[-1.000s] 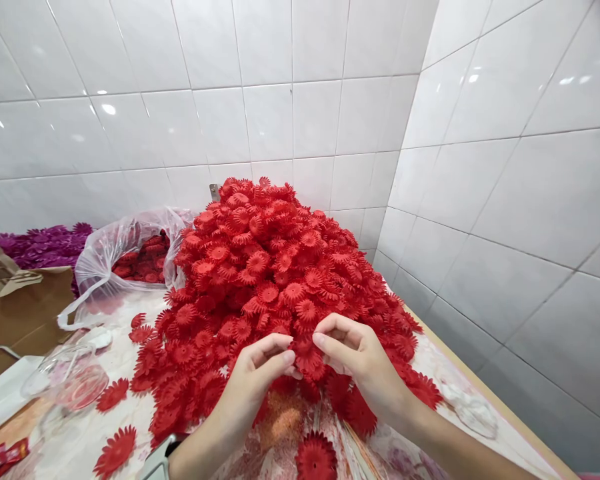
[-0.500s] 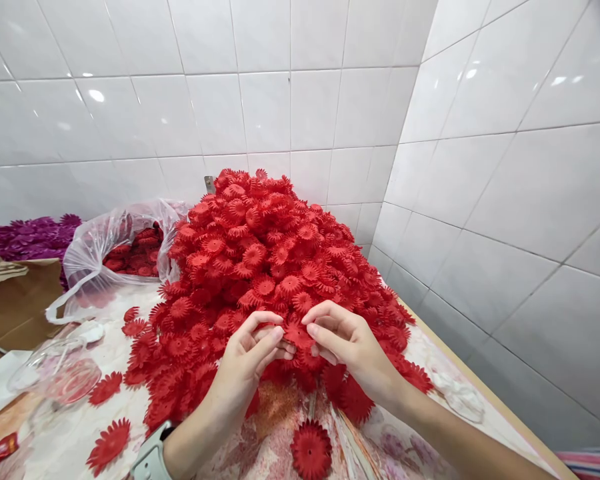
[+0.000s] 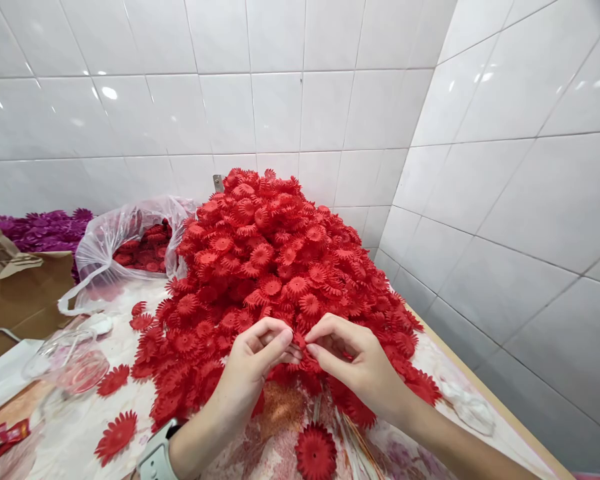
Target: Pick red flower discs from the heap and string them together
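Over the front of a big heap of red artificial flowers (image 3: 270,260), my two hands meet with fingertips almost touching. Between them is a small red flower piece (image 3: 301,342), partly covered by the fingers. My left hand (image 3: 260,353), with a watch on its wrist, is closed, thumb and fingers pinching the piece's left side. My right hand (image 3: 355,363) is closed too, its thumb and forefinger pinching the right edge. Below the hands, a single darker red flower (image 3: 315,451) lies flat, a small hole at its centre. Thin pale stems (image 3: 357,443) lie beside it.
To the left stand an open clear plastic bag (image 3: 105,243) with dark red flowers, a cardboard box (image 3: 40,293) and a purple flower pile (image 3: 45,230). A clear plastic container (image 3: 75,363) and loose red flowers (image 3: 117,437) lie nearer. Tiled walls (image 3: 480,200) close in the back and right.
My right thumb and forefinger have come together on the red flower piece, and my hands are closer to each other. The whole view has shifted slightly, so things appear further right.
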`<state>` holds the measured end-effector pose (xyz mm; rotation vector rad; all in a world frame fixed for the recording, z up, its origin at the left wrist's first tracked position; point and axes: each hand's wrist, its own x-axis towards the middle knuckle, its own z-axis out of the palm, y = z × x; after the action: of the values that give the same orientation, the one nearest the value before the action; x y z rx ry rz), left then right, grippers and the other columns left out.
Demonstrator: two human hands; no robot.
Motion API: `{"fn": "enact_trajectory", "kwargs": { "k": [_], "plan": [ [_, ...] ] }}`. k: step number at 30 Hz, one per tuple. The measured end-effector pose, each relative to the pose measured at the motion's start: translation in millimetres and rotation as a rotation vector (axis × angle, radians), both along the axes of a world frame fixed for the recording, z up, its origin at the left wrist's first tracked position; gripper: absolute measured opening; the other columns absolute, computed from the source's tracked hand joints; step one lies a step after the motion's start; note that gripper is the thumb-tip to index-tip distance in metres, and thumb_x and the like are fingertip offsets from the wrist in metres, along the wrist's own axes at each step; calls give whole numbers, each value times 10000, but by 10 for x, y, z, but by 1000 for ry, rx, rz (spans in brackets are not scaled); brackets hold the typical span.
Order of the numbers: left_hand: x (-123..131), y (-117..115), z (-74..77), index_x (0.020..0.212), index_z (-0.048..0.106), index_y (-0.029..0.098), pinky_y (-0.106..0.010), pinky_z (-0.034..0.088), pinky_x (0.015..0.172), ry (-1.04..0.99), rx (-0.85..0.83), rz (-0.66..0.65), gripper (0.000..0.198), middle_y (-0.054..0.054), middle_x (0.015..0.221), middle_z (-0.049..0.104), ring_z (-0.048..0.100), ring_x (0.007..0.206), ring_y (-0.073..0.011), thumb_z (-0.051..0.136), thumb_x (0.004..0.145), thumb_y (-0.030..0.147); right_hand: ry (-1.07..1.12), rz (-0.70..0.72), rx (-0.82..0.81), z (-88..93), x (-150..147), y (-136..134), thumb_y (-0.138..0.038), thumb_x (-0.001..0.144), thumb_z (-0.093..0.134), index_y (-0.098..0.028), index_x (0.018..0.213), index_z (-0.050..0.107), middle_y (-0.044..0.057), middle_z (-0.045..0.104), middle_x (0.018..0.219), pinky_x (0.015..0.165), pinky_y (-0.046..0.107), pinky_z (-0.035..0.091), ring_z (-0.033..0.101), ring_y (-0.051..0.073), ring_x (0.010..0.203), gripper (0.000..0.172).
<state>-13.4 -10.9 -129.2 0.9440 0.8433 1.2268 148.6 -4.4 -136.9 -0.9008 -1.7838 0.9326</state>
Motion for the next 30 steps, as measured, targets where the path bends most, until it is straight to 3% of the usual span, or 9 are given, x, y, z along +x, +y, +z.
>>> {"fn": "enact_trajectory", "kwargs": {
  "k": [12,18,30],
  "plan": [
    [-48,-36,-61,802,768,218,-226,484,720,220,87,-5,144,-19,770,740,633,749,-149,746,670,270,44,-67,49,-20,-34,-49,-278,802,635,-199,766,613,-28,518,608,485,231,338,443,103,527,89],
    [-29,-54,-22,687,741,217,-178,481,650,199,102,10,34,20,681,709,612,664,-105,742,672,248,75,-41,22,-27,-40,-79,-243,819,589,-185,767,626,-24,562,592,495,208,372,478,98,525,87],
    [-26,-56,-42,639,724,192,-147,458,599,214,87,-7,32,32,624,681,579,602,-73,743,656,211,85,-47,-24,-25,-68,-103,-216,788,577,-174,734,606,-30,554,534,440,189,359,476,88,466,74]
  ]
}}
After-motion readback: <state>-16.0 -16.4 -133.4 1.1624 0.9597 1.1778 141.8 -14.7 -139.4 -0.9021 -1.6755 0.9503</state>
